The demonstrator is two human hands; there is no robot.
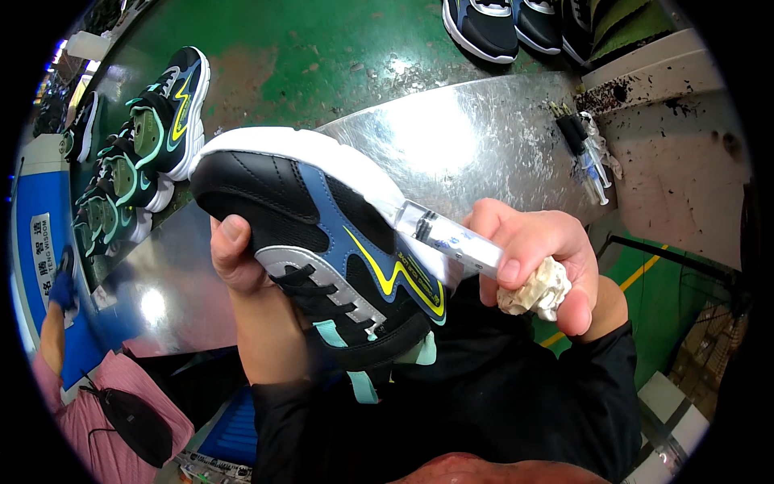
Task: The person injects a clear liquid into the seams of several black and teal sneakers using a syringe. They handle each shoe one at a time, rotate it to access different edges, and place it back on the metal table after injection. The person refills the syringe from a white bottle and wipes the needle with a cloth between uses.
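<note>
My left hand [242,254] grips a sneaker [322,218] by its toe end, thumb on the black upper. The sneaker is tilted with its white sole turned up and away from me; it has blue panels, a yellow side mark and mint tabs. In my right hand [538,242] is a clear plastic syringe [455,242], pointing left. Its front end meets the sneaker where sole and upper join near the heel; the exact tip is hard to make out. A crumpled whitish wad [538,292] is tucked in the same hand, under the fingers.
Several similar sneakers [165,121] stand along the green table's [322,56] left side. More shoes [484,32] sit at the far right. Dark-handled syringe-like tools [584,153] lie on the metal sheet [387,121]. A co-worker in pink [121,387], wearing a blue glove, is at lower left.
</note>
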